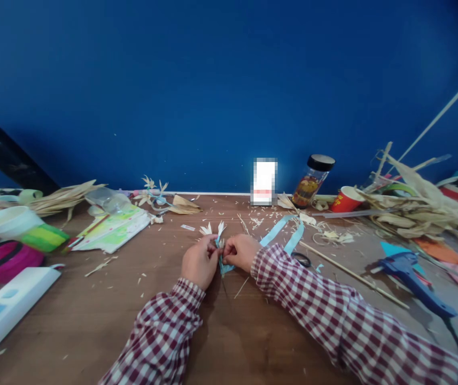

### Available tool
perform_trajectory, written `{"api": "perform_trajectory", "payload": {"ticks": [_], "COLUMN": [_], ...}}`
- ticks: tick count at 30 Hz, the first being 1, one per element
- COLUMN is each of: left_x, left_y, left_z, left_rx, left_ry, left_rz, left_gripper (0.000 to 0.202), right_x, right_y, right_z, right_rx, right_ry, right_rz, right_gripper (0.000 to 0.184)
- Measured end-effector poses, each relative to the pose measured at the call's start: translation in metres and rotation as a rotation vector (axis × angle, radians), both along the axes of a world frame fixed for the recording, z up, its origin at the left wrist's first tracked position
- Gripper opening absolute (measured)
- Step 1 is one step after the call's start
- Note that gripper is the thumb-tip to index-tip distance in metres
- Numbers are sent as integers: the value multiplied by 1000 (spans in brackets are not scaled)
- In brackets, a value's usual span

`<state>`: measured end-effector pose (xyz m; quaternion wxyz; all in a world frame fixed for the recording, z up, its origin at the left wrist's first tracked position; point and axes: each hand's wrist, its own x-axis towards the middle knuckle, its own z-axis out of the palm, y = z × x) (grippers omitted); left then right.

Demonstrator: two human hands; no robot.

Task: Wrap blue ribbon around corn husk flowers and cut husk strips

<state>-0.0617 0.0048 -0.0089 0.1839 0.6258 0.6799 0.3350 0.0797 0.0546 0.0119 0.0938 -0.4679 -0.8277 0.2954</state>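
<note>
My left hand is closed in a pinch around the stem of a small pale flower, which looks made of dried husk. Its petals stick up above my fingertips. My right hand meets it from the right, thumb and fingers pinched on a light-blue strip at the stem. Part of that strip shows below the fingers; the exact pinch point is hidden. Behind my right wrist a longer looped light-blue strip lies on the table, close to the black handle of what looks like scissors.
A thin stick and a blue glue gun with its cord lie at right. Dried husks, a red paper cup and a tilted jar stand farther back. At left are a white power strip and a painted sheet.
</note>
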Motion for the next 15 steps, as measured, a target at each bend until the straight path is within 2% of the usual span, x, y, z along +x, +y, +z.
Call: {"api": "perform_trajectory", "payload": {"ticks": [4,8,11,15], "left_x": [-1,-5,-9,-14], "left_y": [-1,-5,-5,4], "left_z": [1,2,2,2], "left_rx": [4,-26,-158,-391], "left_ry": [32,-61,-104,-155], "left_rz": [-9,26,65,79], "left_gripper": [30,21,19,32], "right_x": [-1,-2,-3,-4], "right_y": [0,1,3,6], "right_z": [1,1,0,1], "right_rx": [-8,-22,-31,-54], "right_ry": [-3,-7,-14,-25], "right_rz": [5,5,-1,3], "right_gripper": [9,9,10,10]}}
